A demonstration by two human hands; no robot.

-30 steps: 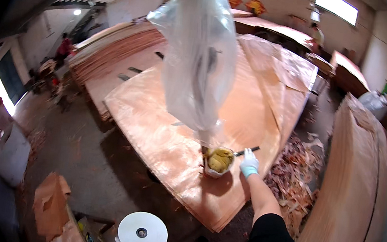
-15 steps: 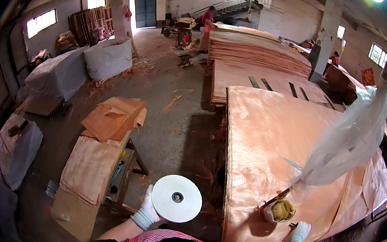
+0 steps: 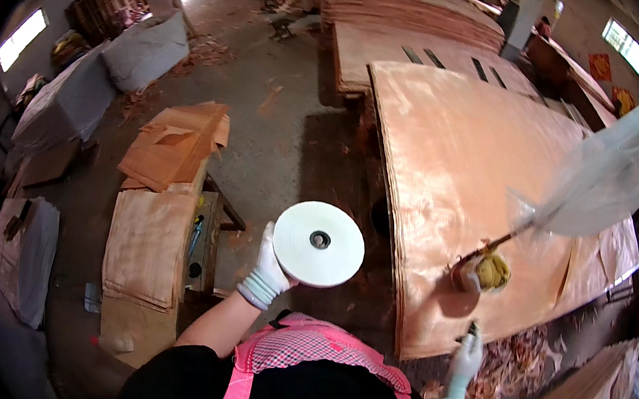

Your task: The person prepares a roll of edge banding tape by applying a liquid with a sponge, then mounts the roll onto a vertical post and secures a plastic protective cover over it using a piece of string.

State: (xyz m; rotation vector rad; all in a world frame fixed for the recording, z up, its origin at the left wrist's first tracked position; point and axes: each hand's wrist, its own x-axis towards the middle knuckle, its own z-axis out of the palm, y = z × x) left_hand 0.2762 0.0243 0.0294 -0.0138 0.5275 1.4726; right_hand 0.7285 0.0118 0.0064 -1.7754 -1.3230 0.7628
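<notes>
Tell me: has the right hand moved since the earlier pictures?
Yes: judged against the tub standing on the sheet stack, the right hand has moved away from the tub, toward the near side.

Both gloved hands [image 3: 270, 267] [image 3: 466, 358] forward, well apart

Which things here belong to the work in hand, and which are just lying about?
Seemingly in use:
round white roll, in the gloved left hand
small dark tool, in the gloved right hand
flat stack of reddish wood sheets
white tub with yellowish contents

Seemingly lying about:
curled pinkish wood scraps
boxy pale bundles
</notes>
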